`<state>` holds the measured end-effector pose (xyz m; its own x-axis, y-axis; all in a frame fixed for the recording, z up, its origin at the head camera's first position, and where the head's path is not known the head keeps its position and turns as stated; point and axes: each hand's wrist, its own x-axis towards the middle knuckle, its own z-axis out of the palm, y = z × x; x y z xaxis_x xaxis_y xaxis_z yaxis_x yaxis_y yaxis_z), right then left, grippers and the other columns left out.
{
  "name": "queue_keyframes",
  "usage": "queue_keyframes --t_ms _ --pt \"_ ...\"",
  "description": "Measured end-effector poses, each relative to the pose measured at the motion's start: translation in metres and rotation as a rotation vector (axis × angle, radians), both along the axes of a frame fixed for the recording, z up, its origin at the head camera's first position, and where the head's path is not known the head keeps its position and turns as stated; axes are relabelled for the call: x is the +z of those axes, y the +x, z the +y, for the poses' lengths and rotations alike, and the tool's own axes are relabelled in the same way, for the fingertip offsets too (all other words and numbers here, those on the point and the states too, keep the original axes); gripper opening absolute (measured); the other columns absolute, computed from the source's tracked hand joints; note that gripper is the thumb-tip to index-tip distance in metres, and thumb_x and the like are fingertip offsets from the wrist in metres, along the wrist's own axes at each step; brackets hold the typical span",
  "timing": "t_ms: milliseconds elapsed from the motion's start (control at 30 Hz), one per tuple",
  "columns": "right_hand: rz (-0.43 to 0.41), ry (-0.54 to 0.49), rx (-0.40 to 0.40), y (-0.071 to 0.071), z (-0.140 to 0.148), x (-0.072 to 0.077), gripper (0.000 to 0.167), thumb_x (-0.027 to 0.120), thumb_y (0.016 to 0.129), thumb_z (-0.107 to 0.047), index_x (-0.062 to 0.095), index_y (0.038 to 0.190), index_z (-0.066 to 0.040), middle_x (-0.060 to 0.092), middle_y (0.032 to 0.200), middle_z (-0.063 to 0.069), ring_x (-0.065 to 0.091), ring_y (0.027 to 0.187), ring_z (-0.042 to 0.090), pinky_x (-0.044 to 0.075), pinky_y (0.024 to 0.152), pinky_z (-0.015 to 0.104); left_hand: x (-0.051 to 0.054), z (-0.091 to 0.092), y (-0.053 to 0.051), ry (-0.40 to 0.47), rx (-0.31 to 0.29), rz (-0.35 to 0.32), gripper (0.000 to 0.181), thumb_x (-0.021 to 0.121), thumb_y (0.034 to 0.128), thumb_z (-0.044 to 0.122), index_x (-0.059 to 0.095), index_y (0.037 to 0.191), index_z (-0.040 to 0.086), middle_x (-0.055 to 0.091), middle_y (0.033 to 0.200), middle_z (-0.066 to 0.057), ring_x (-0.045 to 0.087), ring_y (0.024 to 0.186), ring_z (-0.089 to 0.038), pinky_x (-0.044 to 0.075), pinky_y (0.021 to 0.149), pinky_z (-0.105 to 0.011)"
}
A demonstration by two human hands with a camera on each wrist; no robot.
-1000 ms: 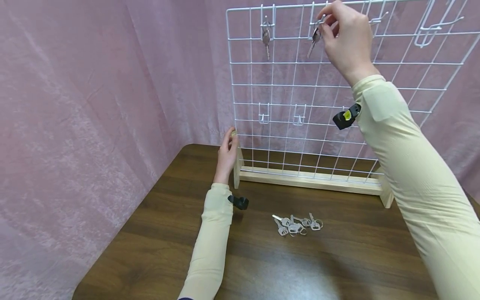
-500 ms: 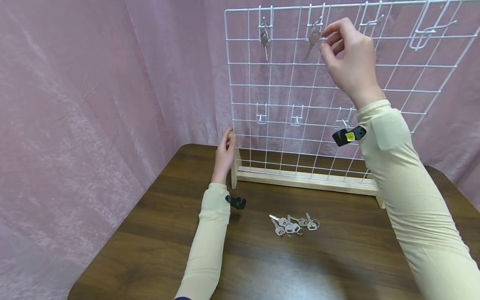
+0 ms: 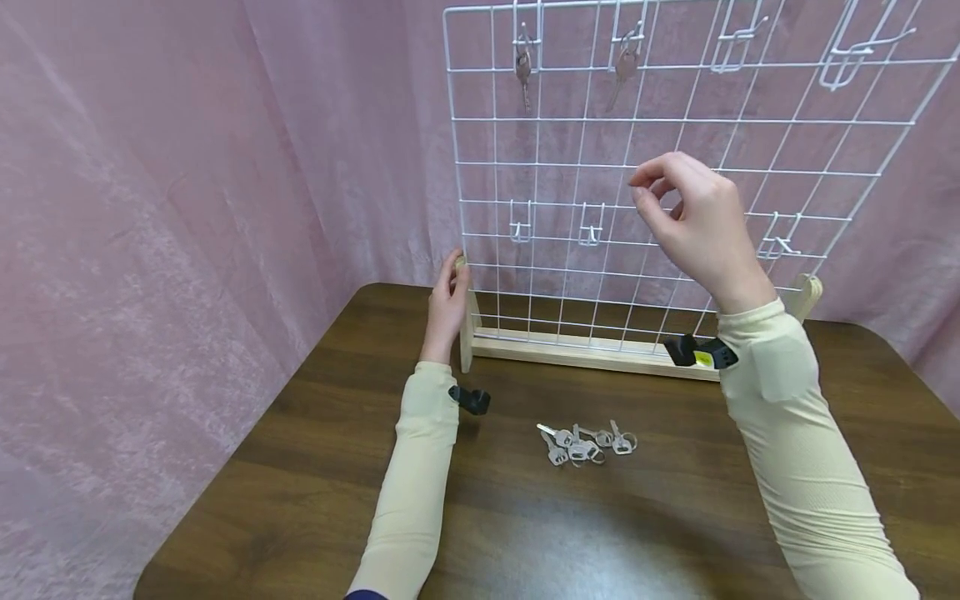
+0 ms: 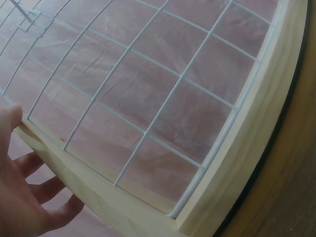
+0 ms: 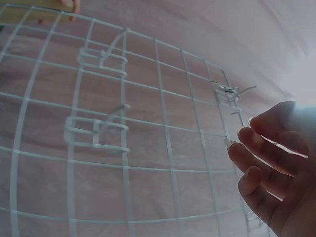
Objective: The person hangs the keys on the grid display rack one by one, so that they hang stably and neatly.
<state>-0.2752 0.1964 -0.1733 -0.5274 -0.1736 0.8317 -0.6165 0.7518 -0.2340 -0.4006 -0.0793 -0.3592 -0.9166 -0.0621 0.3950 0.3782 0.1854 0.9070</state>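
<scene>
Two keys hang on the upper row of the white wire grid (image 3: 682, 122). The left key (image 3: 523, 68) dangles from the hook nearest the grid's left edge, and the second key (image 3: 626, 67) from the next hook along, its blade slanting down and to the left. A loose pile of keys (image 3: 578, 451), some with rings, lies on the table (image 3: 337, 492) in front of the grid; several overlap one another, and one sits at the right side of the pile.

The right hand (image 3: 701, 225) is raised in front of the grid, lower than the second key and to its right. Its fingers are loosely bent, with the thumb and forefinger tips close together and nothing between them. Whether they touch the wires cannot be told.

The left hand (image 3: 447, 308) holds the upper part of the left post (image 3: 467, 337), its thumb on one side of the wood and its fingers round the other. A pale wooden bar (image 3: 585, 354) runs along the bottom of the grid from this post, and the rounded top of the right post (image 3: 807, 296) shows behind the right forearm.

Farther right on the upper row are a third hook (image 3: 738, 35) and a longer hook (image 3: 855, 52). Smaller hooks (image 3: 590, 235) sit on a lower row. Both arms wear pale yellow sleeves (image 3: 427, 408), each with a small black camera (image 3: 470, 400) at the wrist. A pink curtain (image 3: 225, 150) hangs behind the table.
</scene>
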Motion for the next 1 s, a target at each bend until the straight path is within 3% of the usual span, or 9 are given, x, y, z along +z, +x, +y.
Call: queue_keyframes --t_ms 200,400,500,667,733,900,1000 --pt "-0.064 -0.048 0.007 -0.002 0.0 -0.035 0.013 0.056 0.092 -0.003 0.067 0.099 0.0 0.07 0.094 0.012 0.045 0.08 -0.015 0.037 0.063 0.009 -0.001 -0.002 0.002 -0.005 -0.005 -0.003 0.049 0.044 0.102 0.043 0.04 0.148 0.025 0.052 0.141 -0.015 0.053 0.126 -0.03 0.041 0.105 -0.05" --pt "-0.141 -0.027 0.026 -0.001 -0.001 -0.066 0.011 0.057 0.092 -0.002 0.066 0.099 0.0 0.07 0.095 0.012 0.055 0.08 0.006 0.036 0.063 0.009 -0.001 -0.002 0.003 -0.027 0.011 -0.017 0.049 0.043 0.1013 0.047 0.04 0.147 0.03 0.053 0.142 -0.013 0.054 0.126 -0.026 0.042 0.104 -0.049" --pt "-0.158 0.013 0.054 0.001 0.0 -0.079 0.011 0.059 0.092 -0.001 0.067 0.099 -0.002 0.069 0.092 0.01 0.056 0.079 0.012 0.036 0.063 0.01 -0.001 -0.001 0.003 -0.022 0.013 -0.006 0.048 0.043 0.1015 0.046 0.041 0.147 0.029 0.053 0.142 -0.013 0.054 0.126 -0.027 0.043 0.104 -0.048" --pt "-0.191 0.103 0.107 0.004 0.006 -0.101 0.011 0.062 0.09 0.001 0.067 0.098 -0.004 0.068 0.087 0.005 0.054 0.073 0.01 0.038 0.063 0.011 -0.001 0.0 0.003 -0.02 0.008 0.004 0.048 0.043 0.1023 0.044 0.041 0.147 0.027 0.052 0.143 -0.013 0.054 0.126 -0.028 0.043 0.103 -0.049" --pt "-0.212 0.141 0.126 0.005 0.008 -0.11 0.011 0.063 0.09 -0.001 0.067 0.098 -0.005 0.069 0.088 0.004 0.056 0.073 0.009 0.041 0.064 0.016 0.003 0.001 0.007 -0.022 0.002 -0.006 0.047 0.043 0.1028 0.042 0.041 0.147 0.026 0.052 0.142 -0.014 0.053 0.126 -0.029 0.043 0.103 -0.05" --pt "-0.31 0.223 0.125 0.008 0.012 -0.13 0.012 0.063 0.09 -0.004 0.066 0.101 -0.009 0.07 0.092 0.003 0.064 0.081 0.013 0.05 0.07 0.035 0.003 0.0 0.006 -0.024 0.0 -0.002 0.047 0.043 0.1026 0.043 0.041 0.147 0.027 0.053 0.142 -0.014 0.054 0.125 -0.03 0.043 0.102 -0.05" --pt "-0.384 0.292 0.114 0.011 0.015 -0.14 0.015 0.063 0.091 -0.007 0.065 0.106 -0.01 0.069 0.092 0.0 0.063 0.082 0.015 0.049 0.071 0.036 -0.001 0.0 0.002 -0.026 0.012 0.003 0.047 0.043 0.1018 0.045 0.041 0.146 0.03 0.054 0.14 -0.013 0.055 0.123 -0.028 0.044 0.101 -0.05"
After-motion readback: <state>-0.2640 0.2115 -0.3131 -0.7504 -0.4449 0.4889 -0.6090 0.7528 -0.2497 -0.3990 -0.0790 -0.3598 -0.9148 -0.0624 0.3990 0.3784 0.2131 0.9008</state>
